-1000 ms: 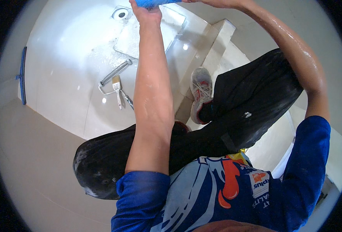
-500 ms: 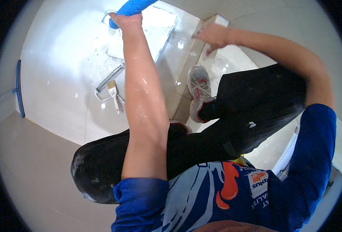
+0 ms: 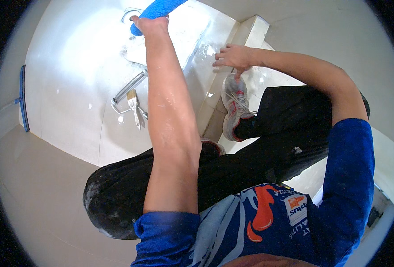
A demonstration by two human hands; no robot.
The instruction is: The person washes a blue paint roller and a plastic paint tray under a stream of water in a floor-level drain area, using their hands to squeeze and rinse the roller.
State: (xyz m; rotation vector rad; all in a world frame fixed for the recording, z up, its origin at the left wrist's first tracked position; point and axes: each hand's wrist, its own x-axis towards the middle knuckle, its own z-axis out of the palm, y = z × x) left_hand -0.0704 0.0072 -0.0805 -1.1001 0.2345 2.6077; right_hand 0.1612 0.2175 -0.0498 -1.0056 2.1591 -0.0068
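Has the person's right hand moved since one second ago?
Yes, down the picture: the right hand was higher in view than the raised ledge's far end; now it is lower.

Pale flr (image 3: pixel 72 98) w/ brush (image 3: pixel 134 107) & roller frame (image 3: pixel 129 86) (overlapping).

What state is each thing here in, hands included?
Left hand: closed around the blue fuzzy roll.
Blue fuzzy roll: slanted, upper end out of view.
Right hand: empty, fingers spread.
Roller frame: bare, lying down.
Paintbrush: lying across the roller frame.
Black trousers: smudged with pale marks.
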